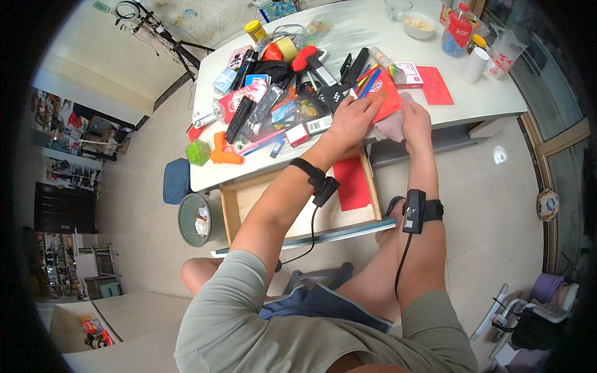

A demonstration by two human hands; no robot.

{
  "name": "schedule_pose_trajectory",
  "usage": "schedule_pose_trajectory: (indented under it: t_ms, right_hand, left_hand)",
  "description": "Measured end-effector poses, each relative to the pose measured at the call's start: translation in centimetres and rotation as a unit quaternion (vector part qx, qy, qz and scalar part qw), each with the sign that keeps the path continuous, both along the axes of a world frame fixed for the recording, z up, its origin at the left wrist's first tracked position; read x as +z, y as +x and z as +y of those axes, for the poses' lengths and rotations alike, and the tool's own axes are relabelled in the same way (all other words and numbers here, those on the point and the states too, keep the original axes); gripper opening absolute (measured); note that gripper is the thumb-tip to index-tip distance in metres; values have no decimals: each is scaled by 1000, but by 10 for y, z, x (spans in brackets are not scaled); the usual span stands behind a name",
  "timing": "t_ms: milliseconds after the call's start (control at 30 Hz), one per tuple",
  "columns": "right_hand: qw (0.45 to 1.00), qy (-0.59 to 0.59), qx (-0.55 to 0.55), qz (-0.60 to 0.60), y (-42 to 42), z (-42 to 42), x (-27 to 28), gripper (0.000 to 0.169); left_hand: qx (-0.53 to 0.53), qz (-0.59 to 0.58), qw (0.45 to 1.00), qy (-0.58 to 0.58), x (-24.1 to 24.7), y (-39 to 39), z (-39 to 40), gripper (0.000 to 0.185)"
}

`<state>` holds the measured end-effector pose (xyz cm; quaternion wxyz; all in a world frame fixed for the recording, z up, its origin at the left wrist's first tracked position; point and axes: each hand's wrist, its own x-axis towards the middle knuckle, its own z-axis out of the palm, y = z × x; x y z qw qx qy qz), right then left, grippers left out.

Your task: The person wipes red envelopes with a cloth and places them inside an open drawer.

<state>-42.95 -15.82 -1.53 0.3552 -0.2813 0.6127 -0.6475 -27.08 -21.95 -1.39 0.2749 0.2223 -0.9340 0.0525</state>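
Observation:
My left hand lies at the table's front edge, its fingers against the lower left side of a red paper packet. Whether they grip it or only rest on it is hidden. A crumpled pale pink cloth is pinched in my right hand, just right of the packet and touching its lower edge. Blue and yellow pens lie across the packet's upper left corner. Beside my left hand are a black pouch and a small white box with a printed code.
The white table carries a heap including remotes, an orange toy gun and a red-headed brush. Below is an open wooden drawer holding a red sheet. A waste bin stands left; a bottle stands back right.

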Motion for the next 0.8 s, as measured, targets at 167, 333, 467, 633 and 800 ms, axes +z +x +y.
schedule_pose_trajectory:
  t_ms: [167,333,467,633,800]
  right_hand:
    - [1000,9,-12,-3,-1,5,13,25]
    - [1000,-11,-23,-13,-8,7,11,25]
    - [998,51,-19,18,-10,7,2,26]
    - [996,70,-18,52,-10,6,-9,29]
    - [998,59,-7,25,-1,7,3,28]
  left_hand:
    - [49,-17,999,-4,-6,-2,-6,47]
    - [89,-48,994,-37,-9,-6,-14,39]
    - [164,-112,980,-9,-3,-17,-17,24]
    - [245,-159,954,73,10,-33,-21,17]
    - [210,-115,957,162,21,-24,-40,20]
